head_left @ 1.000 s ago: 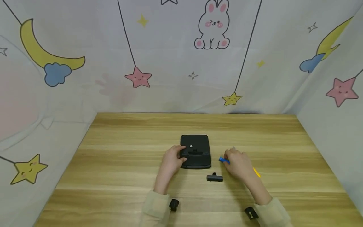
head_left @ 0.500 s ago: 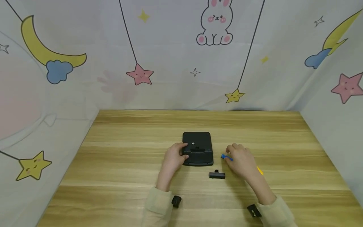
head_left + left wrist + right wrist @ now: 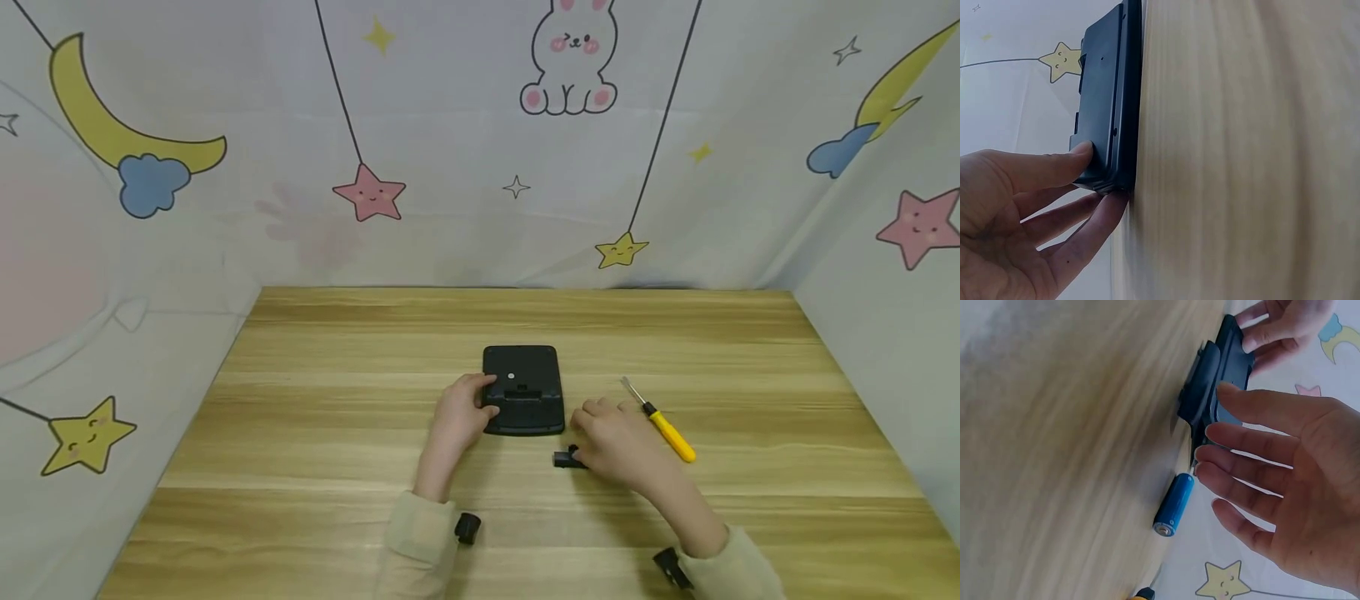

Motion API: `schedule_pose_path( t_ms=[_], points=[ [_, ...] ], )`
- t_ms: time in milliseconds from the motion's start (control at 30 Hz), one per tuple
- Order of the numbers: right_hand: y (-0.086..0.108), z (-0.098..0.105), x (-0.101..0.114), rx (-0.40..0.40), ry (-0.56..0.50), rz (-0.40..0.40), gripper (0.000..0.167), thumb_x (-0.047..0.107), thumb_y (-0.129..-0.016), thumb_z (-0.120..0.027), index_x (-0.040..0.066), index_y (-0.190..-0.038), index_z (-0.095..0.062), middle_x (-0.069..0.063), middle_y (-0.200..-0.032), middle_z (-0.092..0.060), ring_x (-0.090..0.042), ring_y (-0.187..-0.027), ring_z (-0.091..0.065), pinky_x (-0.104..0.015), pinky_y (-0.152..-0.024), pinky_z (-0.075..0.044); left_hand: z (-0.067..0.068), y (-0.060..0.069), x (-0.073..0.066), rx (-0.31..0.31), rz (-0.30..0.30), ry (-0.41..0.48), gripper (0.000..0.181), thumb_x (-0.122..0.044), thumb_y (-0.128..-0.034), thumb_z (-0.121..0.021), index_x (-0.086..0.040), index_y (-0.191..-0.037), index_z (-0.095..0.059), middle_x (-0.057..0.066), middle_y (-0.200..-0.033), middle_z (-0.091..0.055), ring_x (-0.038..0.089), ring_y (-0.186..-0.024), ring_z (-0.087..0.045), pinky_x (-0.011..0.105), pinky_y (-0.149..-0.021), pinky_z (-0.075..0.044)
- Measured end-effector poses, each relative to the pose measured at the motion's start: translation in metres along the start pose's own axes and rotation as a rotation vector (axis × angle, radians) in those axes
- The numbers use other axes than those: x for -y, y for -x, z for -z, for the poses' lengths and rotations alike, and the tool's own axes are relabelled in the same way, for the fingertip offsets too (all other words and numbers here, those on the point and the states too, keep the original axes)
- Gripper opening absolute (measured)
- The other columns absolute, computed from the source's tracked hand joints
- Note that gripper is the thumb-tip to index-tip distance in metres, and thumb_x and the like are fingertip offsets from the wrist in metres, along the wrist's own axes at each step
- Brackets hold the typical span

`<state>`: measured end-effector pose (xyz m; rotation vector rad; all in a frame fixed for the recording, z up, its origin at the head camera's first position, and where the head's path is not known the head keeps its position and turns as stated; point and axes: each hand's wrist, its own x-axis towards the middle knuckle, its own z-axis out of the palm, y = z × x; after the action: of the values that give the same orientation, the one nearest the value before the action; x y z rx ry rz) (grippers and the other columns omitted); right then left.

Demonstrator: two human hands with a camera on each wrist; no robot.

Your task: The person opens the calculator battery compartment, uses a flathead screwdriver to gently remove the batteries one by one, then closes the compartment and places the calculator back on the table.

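Working from left to right, you have the light sleeve (image 3: 420,529) and your left grip (image 3: 456,414) at the left edge of the black device (image 3: 534,365); the thumb bears on its upper face and the fingers meet its side, so this grip is holding it. The device lies on the wooden worktop (image 3: 337,350), a white round spot and a recess showing on the face turned up. Just below its right corner sits the small black cover (image 3: 566,459), partly hidden by your right grip (image 3: 621,446). That grip is empty, fingers extended and spread; whether the thumb touches the cover you cannot tell. The blue battery (image 3: 1174,505) rests on the worktop near those fingertips, seen from the right wrist. Farthest right, the yellow-handled screwdriver (image 3: 672,435) lies aslant beyond your right grip, metal tip pointing away from you and leftward.
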<state>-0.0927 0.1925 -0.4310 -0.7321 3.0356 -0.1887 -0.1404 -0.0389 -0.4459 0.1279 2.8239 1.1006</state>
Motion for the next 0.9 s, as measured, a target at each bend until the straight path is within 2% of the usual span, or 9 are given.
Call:
schedule_pose_path(
  t_ms=[167,267,600,733,900],
  points=[
    [0.0,-0.002,0.005,0.065,-0.009,0.018,0.03,0.033,-0.073,-0.082,0.016,-0.089,-0.063,0.007,-0.082,-0.055,-0.012,-0.074,-0.046,-0.032,-0.069,-0.041,0.0,0.0,0.0,0.0,-0.004,-0.006,0.047,-0.007,-0.0802,-0.075,-0.01,-0.126,-0.064,0.013,-0.125,-0.062,0.018,-0.079,-0.053,0.031,-0.072,-0.045],
    [0.0,-0.004,0.007,0.07,-0.017,0.023,0.03,0.032,-0.072,-0.082,0.017,-0.086,-0.061,0.008,-0.079,-0.052,-0.01,-0.073,-0.043,-0.034,-0.071,-0.042,0.0,0.0,0.001,-0.003,-0.009,-0.012,0.046,-0.008,-0.0801,-0.075,-0.01,-0.125,-0.064,0.013,-0.124,-0.063,0.019,-0.08,-0.054,0.032,-0.075,-0.046],
    [0.003,-0.008,0.011,0.031,0.009,0.041,0.027,0.027,-0.072,-0.083,0.015,-0.088,-0.064,0.006,-0.082,-0.058,-0.013,-0.081,-0.051,-0.039,-0.077,-0.046,0.001,0.0,0.0,0.004,-0.01,-0.012,0.046,-0.008,-0.0806,-0.075,-0.01,-0.126,-0.064,0.013,-0.125,-0.062,0.018,-0.078,-0.053,0.031,-0.074,-0.046],
    [0.004,-0.008,0.012,0.047,0.002,0.031,0.025,0.023,-0.074,-0.081,0.013,-0.091,-0.065,0.003,-0.087,-0.062,-0.015,-0.084,-0.056,-0.043,-0.082,-0.049,0.0,0.0,0.001,-0.002,-0.013,-0.01,0.046,-0.008,-0.0804,-0.075,-0.009,-0.125,-0.064,0.013,-0.125,-0.063,0.018,-0.079,-0.054,0.032,-0.075,-0.046],
    [0.005,-0.009,0.013,0.063,0.017,0.028,0.025,0.022,-0.076,-0.08,0.012,-0.095,-0.065,0.001,-0.089,-0.063,-0.015,-0.084,-0.058,-0.041,-0.082,-0.049,0.0,0.0,0.001,-0.01,-0.021,-0.009,0.046,-0.008,-0.0804,-0.075,-0.009,-0.125,-0.064,0.014,-0.125,-0.063,0.019,-0.081,-0.055,0.034,-0.076,-0.047]
  ],
)
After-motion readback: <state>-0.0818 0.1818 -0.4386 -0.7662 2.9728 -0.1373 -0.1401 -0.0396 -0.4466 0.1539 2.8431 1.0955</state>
